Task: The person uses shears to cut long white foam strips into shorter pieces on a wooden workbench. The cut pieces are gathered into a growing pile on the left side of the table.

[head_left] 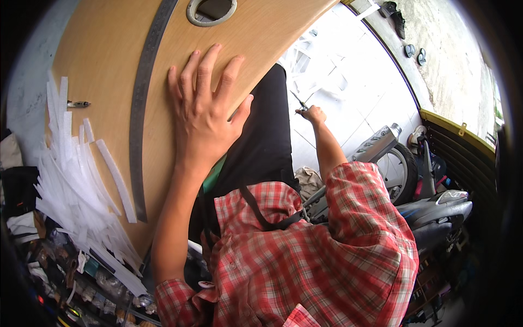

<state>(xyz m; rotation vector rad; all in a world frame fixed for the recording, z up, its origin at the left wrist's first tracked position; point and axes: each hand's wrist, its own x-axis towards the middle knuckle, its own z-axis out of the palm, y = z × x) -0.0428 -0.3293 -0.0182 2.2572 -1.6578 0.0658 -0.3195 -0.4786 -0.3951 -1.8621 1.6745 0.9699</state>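
My left hand point(204, 109) lies flat on a light wooden tabletop point(109, 49), fingers spread, near the table's right edge. Nothing is in it. Just left of it, a long dark metal ruler point(143, 98) runs along the wood. My right hand point(314, 114) is stretched out to the right, beyond the table edge and above the white tiled floor. It is closed around what looks like a pair of scissors point(303, 104), blades pointing away from me; the handles are mostly hidden by the fingers.
A pile of white strips point(81, 185) covers the table's left side, beside a small metal tool point(79, 104). A round ring point(211, 12) sits at the far edge. White scraps point(332, 82) litter the floor. A motorcycle point(403, 163) stands close on my right; shoes point(397, 22) lie outside.
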